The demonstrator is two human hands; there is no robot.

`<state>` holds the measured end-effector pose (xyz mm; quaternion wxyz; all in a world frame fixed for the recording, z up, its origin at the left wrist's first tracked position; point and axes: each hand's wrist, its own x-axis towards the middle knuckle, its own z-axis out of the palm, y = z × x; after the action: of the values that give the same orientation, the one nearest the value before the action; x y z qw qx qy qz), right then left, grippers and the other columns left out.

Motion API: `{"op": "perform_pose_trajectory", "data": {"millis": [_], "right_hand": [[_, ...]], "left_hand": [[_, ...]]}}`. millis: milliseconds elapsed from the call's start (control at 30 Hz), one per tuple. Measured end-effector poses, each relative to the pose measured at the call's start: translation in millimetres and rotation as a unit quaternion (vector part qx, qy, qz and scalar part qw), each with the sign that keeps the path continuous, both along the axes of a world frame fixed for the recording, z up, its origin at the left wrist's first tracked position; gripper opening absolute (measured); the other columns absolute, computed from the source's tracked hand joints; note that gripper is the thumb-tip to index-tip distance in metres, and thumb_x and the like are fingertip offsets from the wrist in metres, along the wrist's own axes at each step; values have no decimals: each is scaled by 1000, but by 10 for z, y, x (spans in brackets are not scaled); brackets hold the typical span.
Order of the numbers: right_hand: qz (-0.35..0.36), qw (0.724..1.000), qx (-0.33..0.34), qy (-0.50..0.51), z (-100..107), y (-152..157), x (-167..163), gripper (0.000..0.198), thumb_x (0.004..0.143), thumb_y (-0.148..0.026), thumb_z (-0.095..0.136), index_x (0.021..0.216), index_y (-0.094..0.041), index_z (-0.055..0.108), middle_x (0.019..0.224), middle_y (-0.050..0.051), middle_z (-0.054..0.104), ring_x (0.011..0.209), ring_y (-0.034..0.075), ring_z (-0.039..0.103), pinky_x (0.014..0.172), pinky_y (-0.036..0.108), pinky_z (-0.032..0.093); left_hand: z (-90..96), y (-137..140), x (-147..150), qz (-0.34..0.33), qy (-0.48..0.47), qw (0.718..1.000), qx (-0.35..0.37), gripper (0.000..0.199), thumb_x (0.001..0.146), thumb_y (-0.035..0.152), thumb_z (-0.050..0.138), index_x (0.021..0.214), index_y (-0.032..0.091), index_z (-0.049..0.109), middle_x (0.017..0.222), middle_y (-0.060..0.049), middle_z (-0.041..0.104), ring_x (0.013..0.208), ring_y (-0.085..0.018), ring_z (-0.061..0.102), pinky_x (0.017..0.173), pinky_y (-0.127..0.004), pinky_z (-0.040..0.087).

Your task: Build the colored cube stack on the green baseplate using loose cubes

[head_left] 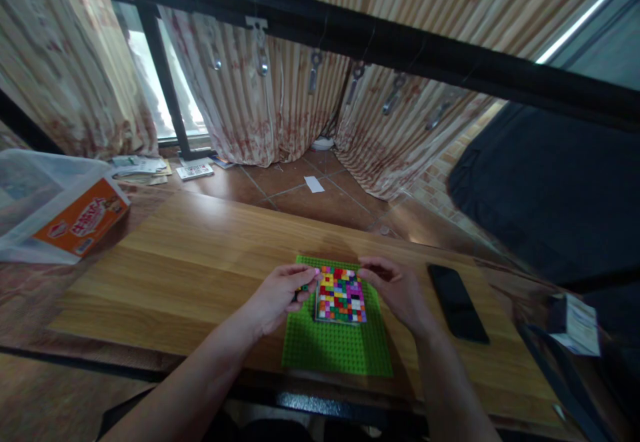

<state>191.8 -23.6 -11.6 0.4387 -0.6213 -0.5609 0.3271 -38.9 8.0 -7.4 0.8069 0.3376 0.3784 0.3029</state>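
Note:
A green studded baseplate (336, 349) lies on the wooden board, its near part bare. On its upper middle sits a square block of many-coloured toy bricks (343, 299), in red, white, yellow, purple, orange and other colours. My left hand (283, 295) is at the left side of this block, thumb and forefinger closed on a small pink brick (317, 272) by its upper left corner. A few dark and coloured bricks (301, 289) show under those fingers. At the upper right corner is my right hand (397, 289), fingers bent and thumb apart from the forefinger, with nothing visible between them.
A black phone (457, 303) lies on the wooden board (200, 262), right of my right hand. At far left stands a clear plastic bin (47, 195) with an orange label. A dark bar (330, 22) with hanging metal clips crosses above. Papers (195, 171) lie on the tiled floor by the curtains.

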Motion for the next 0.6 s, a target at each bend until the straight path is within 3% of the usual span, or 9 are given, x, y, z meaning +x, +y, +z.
{"op": "perform_pose_trajectory", "data": {"millis": [67,167,300,600], "right_hand": [[-12,998,54,-28,98,-20,-84,19,79,-36,67,92,-22,73,93,5,72,85,20,65,76,33,51],[41,991,110,-62,230,-49,-293,15,85,-32,62,91,-24,73,94,5,70,89,19,64,79,33,51],[107,984,102,-99,276,-71,-542,16,88,-30,58,95,-26,72,98,5,67,93,19,62,82,32,50],[121,983,100,-90,240,-94,-637,13,88,-29,60,89,-26,72,93,4,67,90,18,62,81,31,49]], "left_hand": [[11,-12,1,-8,-3,1000,0,27,70,34,72,81,11,61,64,3,45,46,-2,29,39,-17,7],[29,-27,1,-24,-16,1000,10,27,71,35,72,79,12,61,63,4,43,46,-2,27,39,-18,5],[46,-38,-8,-46,-29,998,21,26,72,36,72,75,13,60,63,4,45,47,-3,29,40,-18,7],[74,-56,-33,-72,-19,996,52,28,74,40,69,71,14,59,59,3,44,47,-4,29,41,-19,10]]}}
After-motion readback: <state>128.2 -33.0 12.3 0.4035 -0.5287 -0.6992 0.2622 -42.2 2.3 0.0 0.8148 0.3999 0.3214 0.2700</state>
